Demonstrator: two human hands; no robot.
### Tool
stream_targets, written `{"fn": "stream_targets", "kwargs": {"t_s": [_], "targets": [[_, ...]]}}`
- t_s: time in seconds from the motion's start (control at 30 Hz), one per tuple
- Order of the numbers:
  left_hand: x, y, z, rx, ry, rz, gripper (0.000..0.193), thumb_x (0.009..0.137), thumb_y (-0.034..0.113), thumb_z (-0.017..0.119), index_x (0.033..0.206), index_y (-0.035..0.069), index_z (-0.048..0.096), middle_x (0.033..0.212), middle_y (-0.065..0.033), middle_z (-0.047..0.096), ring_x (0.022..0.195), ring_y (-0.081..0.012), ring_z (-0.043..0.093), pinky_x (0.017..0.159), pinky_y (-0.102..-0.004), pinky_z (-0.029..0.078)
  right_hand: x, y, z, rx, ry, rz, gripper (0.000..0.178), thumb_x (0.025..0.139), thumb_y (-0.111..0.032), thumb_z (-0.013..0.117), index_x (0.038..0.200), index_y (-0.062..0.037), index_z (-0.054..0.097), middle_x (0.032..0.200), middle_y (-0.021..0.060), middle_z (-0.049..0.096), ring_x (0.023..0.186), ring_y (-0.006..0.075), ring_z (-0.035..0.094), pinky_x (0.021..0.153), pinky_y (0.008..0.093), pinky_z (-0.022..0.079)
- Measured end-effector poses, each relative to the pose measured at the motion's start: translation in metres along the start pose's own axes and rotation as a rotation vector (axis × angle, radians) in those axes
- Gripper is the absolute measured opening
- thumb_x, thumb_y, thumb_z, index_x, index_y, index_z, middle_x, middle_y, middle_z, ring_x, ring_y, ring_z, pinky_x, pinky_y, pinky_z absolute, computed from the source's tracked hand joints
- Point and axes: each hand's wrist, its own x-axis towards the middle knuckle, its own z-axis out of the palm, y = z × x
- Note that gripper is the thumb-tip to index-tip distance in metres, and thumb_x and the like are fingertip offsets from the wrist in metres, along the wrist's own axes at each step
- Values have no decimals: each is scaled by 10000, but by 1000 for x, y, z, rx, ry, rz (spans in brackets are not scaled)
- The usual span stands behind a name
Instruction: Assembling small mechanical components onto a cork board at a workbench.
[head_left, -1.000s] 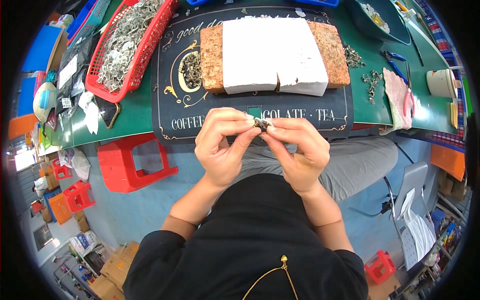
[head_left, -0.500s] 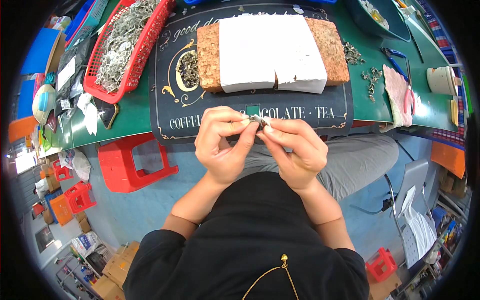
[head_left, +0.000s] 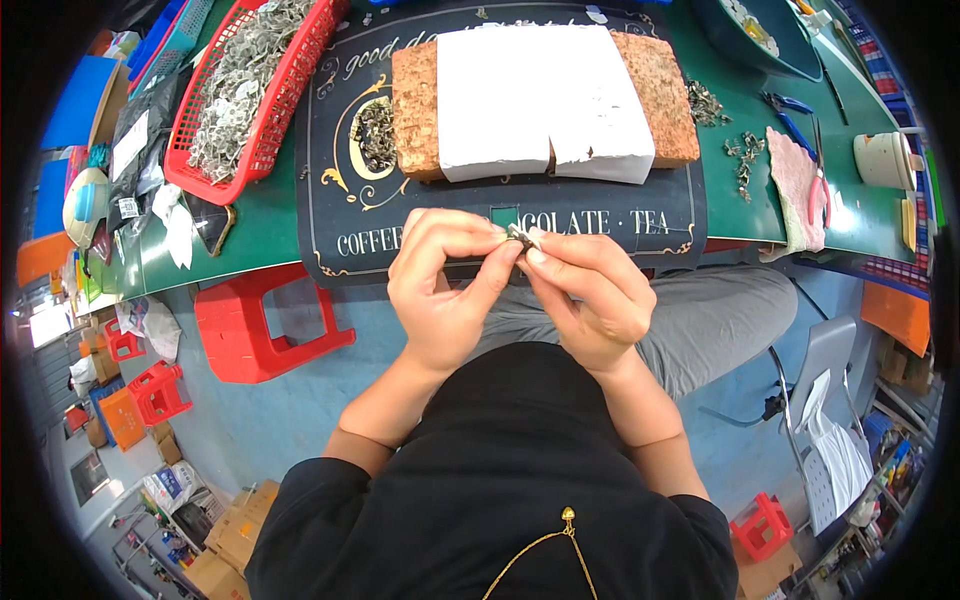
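My left hand (head_left: 445, 285) and my right hand (head_left: 585, 290) meet fingertip to fingertip over the front edge of the table, both pinching one small dark metal part (head_left: 520, 237). The part is mostly hidden by my fingers. Just beyond my hands lies a dark printed mat (head_left: 660, 215) with a brown cork block (head_left: 665, 90) on it, covered by white paper (head_left: 535, 95). A heap of small metal parts (head_left: 377, 135) lies on the mat left of the block.
A red basket (head_left: 285, 110) of grey metal pieces stands at the back left on the green table (head_left: 255, 235). Loose metal parts (head_left: 745, 155), a pink cloth (head_left: 795, 190), pliers (head_left: 820, 195) and a white cup (head_left: 882, 160) lie at the right. A red stool (head_left: 265, 325) stands below.
Both hands stay pinched on the small part at the table's front edge; only my fingers have shifted slightly around it.
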Motion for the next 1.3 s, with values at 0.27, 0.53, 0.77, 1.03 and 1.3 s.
{"fn": "stream_targets", "kwargs": {"t_s": [0.27, 0.53, 0.77, 1.03, 1.3], "targets": [[7, 13, 0, -466, -43, -351, 100, 837, -60, 667, 873, -23, 581, 1013, -160, 636, 876, -155, 623, 779, -258, 519, 6, -2, -1, -18, -9, -42, 231, 624, 88, 767, 829, 8, 697, 872, 125, 691, 707, 239, 675, 620, 304, 555], [15, 15, -6, -656, -178, -536, 84, 846, -10, 686, 871, -21, 607, 1032, -195, 656, 892, -167, 635, 796, -271, 526, 6, 4, -8, -56, -25, -68, 264, 631, 114, 760, 841, -10, 657, 864, 131, 690, 709, 217, 667, 636, 280, 546], [7, 9, 1, -692, -131, -413, 124, 842, -26, 685, 944, -28, 613, 1029, -183, 656, 930, -181, 641, 842, -290, 522, 2, -1, -2, 60, 74, 200, 307, 670, 117, 737, 936, -19, 668, 858, 115, 673, 719, 196, 654, 631, 275, 538], [7, 5, 10, -820, -74, -454, 117, 859, -48, 659, 960, -21, 606, 949, -80, 638, 892, -139, 641, 816, -254, 524, 5, -1, 1, -71, 55, 12, 324, 627, 94, 731, 918, -44, 693, 833, 71, 668, 691, 213, 649, 611, 291, 532], [7, 1, 14, -974, -105, -595, 109, 861, -42, 658, 936, -12, 585, 906, -61, 616, 861, -110, 628, 786, -238, 519, 6, -2, -9, 124, -20, 269, 249, 686, 139, 674, 904, 20, 677, 871, 115, 661, 748, 165, 638, 665, 257, 519]]}}
